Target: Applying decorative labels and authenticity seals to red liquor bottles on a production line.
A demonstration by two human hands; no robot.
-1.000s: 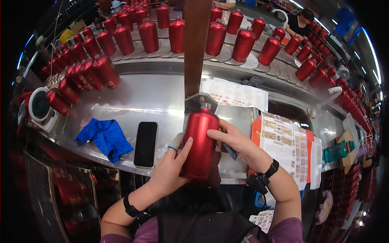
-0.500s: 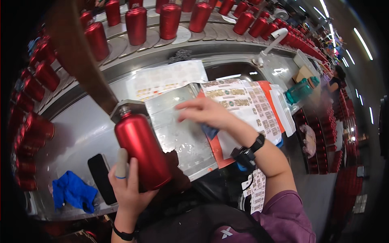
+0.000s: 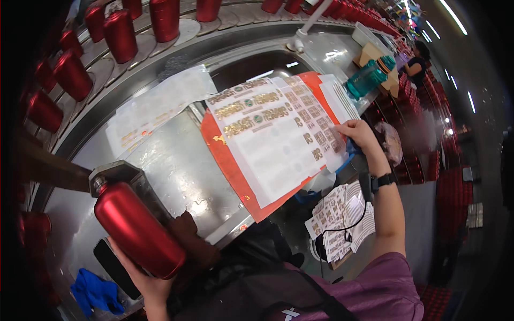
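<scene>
A shiny red metal bottle (image 3: pixel 138 227) lies tilted, its bare threaded neck against a grey metal bracket (image 3: pixel 115 174). My left hand (image 3: pixel 150 283) is closed around its underside; most of the fingers are hidden behind it. To the right, a white sheet of gold and brown printed decals (image 3: pixel 267 155) rests on an orange-red board (image 3: pixel 227 166). My right hand (image 3: pixel 360 135) pinches at the right edge of the printed decal sheets. Some blue material (image 3: pixel 352 147) shows just under that hand; whether the hand also holds it I cannot make out.
Red bottles (image 3: pixel 120 37) stand on a curved line of round metal plates at the back. Behind the board are a dark sink (image 3: pixel 251 67) and tap (image 3: pixel 301 40). A teal drinking bottle (image 3: pixel 369 77), phone (image 3: pixel 115 267), blue cloth (image 3: pixel 96 291) and more decal sheets (image 3: pixel 342 216) lie around.
My right hand has moved from above the metal table to the right edge of the decal sheets, its fingers closing. The left hand still holds the bottle. The view has shifted right.
</scene>
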